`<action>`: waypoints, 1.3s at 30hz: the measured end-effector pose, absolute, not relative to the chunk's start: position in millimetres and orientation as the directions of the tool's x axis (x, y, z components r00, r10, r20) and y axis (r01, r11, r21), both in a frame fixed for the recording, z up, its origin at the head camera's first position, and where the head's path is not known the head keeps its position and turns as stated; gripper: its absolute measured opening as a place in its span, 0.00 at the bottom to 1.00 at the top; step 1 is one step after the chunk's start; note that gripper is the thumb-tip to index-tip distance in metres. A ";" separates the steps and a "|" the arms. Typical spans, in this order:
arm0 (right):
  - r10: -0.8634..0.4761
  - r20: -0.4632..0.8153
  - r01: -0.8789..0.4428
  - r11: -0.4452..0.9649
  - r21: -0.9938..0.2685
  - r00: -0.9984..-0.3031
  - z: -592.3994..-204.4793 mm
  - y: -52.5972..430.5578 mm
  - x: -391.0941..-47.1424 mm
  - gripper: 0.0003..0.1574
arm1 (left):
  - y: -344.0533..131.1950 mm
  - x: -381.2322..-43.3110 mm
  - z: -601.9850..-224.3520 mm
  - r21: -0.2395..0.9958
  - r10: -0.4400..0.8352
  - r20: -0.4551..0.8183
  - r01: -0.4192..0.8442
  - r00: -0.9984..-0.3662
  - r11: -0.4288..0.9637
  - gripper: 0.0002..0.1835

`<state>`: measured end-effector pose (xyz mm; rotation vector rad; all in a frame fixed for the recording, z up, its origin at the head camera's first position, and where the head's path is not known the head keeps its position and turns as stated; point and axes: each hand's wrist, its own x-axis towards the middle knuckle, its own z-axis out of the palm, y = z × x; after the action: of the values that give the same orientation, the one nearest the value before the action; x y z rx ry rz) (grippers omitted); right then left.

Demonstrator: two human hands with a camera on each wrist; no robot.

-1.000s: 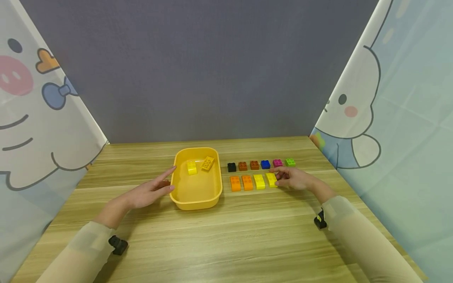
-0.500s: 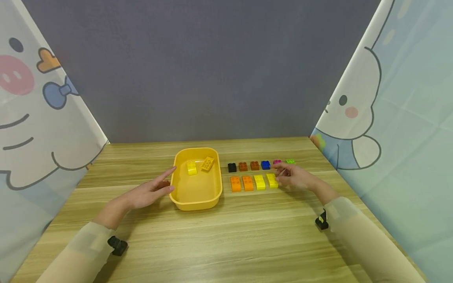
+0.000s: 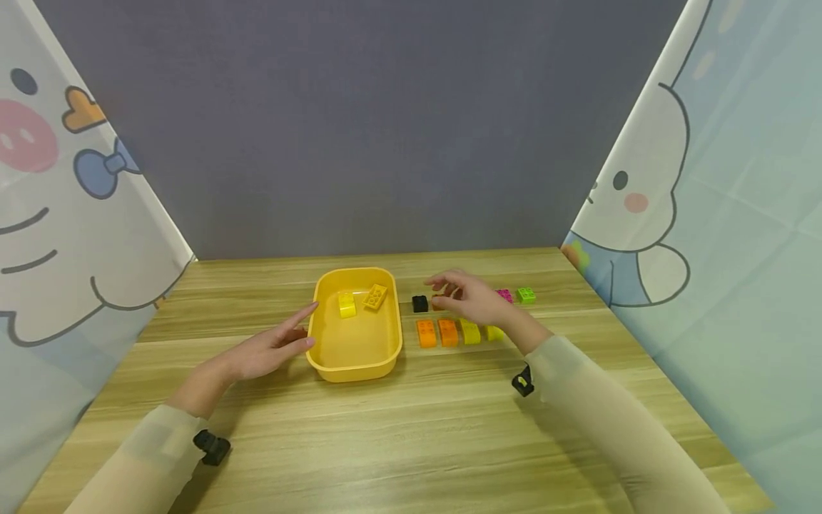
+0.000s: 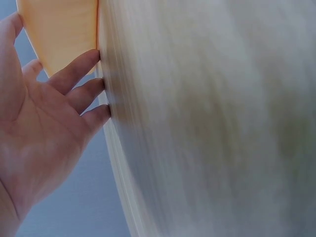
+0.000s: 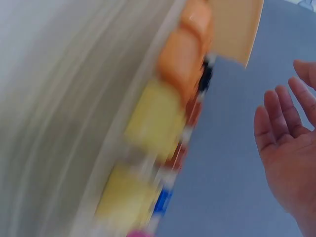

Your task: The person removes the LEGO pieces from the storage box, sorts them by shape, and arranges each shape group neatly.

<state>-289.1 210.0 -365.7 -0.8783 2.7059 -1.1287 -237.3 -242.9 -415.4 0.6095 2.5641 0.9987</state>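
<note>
My left hand (image 3: 270, 351) rests with spread fingers at the left side of a yellow plastic tray (image 3: 354, 373); the left wrist view shows its fingertips against the tray wall. Two yellow building bricks, one upright (image 3: 347, 305) and one tipped over (image 3: 375, 296), are in the tray. My right hand (image 3: 472, 298) hovers over the back row of bricks, holding nothing. Its fingertips are near a black brick (image 3: 420, 304) and a partly covered brown brick (image 3: 437, 303). In the head view that hand hides the blue brick, which the right wrist view shows blurred (image 5: 163, 201).
A front row holds two orange bricks, left (image 3: 427, 333) and right (image 3: 448, 333), then two yellow ones, left (image 3: 470, 331) and right (image 3: 494, 333). Farther right in the back row sit a pink brick (image 3: 505, 294) and a lime green brick (image 3: 526, 295). A grey partition (image 3: 379, 143) stands behind the table.
My right hand has left the rightmost yellow brick of the front row and moved left over the back row, toward the black brick. The left hand and tray have stayed put.
</note>
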 end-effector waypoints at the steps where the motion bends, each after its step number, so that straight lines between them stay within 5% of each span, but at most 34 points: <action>1: -0.547 0.146 -0.486 0.551 -0.678 -0.824 -365.1 199.0 -291.0 0.25 | -243.1 -237.2 -415.4 0.695 0.496 -0.140 0.272 -0.857 0.665 0.43; 17: -0.624 0.159 -0.550 0.505 -0.665 -0.765 -374.8 73.0 -324.8 0.27 | -242.8 -237.1 -416.7 0.702 0.484 -0.157 0.248 -0.861 0.667 0.43; 39: -0.612 0.038 -0.575 0.718 -0.391 -0.790 -400.8 52.3 -332.2 0.22 | -241.7 -236.2 -414.6 0.715 0.473 -0.159 0.229 -0.867 0.660 0.42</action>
<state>-332.2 52.3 -400.8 -0.9785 2.8238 -0.5953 -236.2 -241.7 -414.6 0.5574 2.5468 1.0311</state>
